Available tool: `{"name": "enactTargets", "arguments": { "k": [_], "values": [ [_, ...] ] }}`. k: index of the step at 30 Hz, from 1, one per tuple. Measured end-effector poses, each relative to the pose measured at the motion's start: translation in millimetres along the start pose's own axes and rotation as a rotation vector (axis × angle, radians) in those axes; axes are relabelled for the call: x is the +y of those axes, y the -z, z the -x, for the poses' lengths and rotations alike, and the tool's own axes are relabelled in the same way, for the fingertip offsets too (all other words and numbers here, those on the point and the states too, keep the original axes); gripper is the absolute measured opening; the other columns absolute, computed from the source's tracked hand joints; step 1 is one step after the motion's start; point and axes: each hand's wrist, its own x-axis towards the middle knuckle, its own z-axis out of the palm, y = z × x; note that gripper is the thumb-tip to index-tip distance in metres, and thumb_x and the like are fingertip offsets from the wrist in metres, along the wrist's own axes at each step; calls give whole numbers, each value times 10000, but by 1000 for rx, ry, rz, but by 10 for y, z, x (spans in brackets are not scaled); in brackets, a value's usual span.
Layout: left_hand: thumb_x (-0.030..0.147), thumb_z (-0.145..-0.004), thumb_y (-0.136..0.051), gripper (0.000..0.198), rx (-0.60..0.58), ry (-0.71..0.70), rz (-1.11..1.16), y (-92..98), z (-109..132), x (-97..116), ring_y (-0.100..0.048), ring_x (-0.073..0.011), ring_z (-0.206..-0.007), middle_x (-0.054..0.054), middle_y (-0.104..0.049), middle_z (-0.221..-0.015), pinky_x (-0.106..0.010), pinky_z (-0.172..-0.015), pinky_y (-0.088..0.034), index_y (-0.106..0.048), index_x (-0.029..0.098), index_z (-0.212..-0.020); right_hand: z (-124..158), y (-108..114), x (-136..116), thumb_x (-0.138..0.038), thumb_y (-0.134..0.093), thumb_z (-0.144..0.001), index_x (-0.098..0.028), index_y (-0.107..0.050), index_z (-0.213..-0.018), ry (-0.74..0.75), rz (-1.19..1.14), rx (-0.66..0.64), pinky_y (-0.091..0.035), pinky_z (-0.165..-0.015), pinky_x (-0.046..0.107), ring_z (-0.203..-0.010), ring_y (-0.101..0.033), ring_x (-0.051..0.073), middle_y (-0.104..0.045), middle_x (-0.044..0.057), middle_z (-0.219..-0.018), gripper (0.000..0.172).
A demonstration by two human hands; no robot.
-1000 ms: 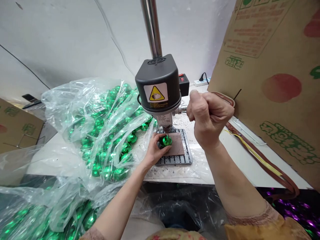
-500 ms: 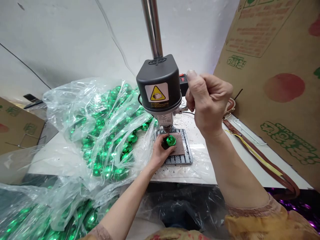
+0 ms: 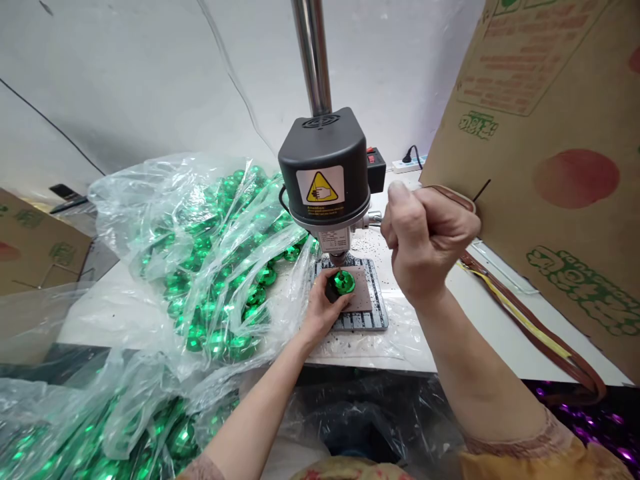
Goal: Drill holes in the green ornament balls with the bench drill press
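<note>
A shiny green faceted ball [image 3: 344,282] rests on a small board [image 3: 363,299] on the slotted base of a bench drill [image 3: 323,160]. My left hand [image 3: 324,301] pinches the ball from its left side, thumb in front and fingers behind, just under the drill's chuck [image 3: 339,259]. Right of the black drill head, my right hand [image 3: 425,233] is raised in a fist beside the drill's side hub. Whatever its fingers wrap round is hidden by the hand.
Clear plastic bags of green balls [image 3: 215,247] lie left of the drill, with more at the lower left. On the right stand a large cardboard box [image 3: 560,167] and a brown strap [image 3: 545,333]. A power strip [image 3: 407,164] lies behind.
My right hand has come down and slightly right, uncovering the switch box and power strip. The left hand still pinches the green ball at the same spot on the board.
</note>
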Motion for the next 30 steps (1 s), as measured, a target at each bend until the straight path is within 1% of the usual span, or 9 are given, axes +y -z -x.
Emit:
{"name": "enactTargets", "arguments": {
  "k": [5,11,17,26,30],
  "values": [
    [263,-773,-771,509,-4,-2,13,9,-3,17,-608,-241,-1132,-72,-642,-1192,-413,-1013,-470,-545,212,-1226,138,49,54,-189,-579,-907,-148,-341,-479,39,-17,8,-169,-449,275,-411,-310,19,-298,-61,-447,492],
    [267,-775,-771,514,-15,21,51,9,3,25,-609,-243,-1126,-78,-641,-1185,-410,-1009,-466,-544,210,-1233,192,64,111,-181,-556,-912,-150,-317,-499,81,-32,9,-168,-454,271,-417,-291,25,-288,-56,-455,478],
    [264,-764,-776,517,-14,53,57,20,-3,61,-597,-258,-1149,-88,-639,-1199,-423,-1031,-444,-554,204,-1227,251,89,193,-125,-535,-903,-148,-231,-530,152,-16,23,-188,-453,251,-421,-282,16,-276,-60,-459,482],
    [261,-765,-772,486,9,30,56,7,5,65,-591,-249,-1129,-76,-640,-1182,-412,-1015,-440,-565,207,-1202,330,152,257,-62,-525,-854,-159,-227,-549,235,-27,-9,-244,-446,233,-436,-298,22,-289,-58,-488,438],
    [272,-765,-775,479,17,25,39,0,7,55,-577,-260,-1146,-81,-638,-1183,-420,-1017,-433,-572,206,-1194,355,139,290,-34,-539,-820,-162,-216,-552,274,-42,5,-253,-440,225,-433,-295,21,-280,-59,-490,438]
  ]
}}
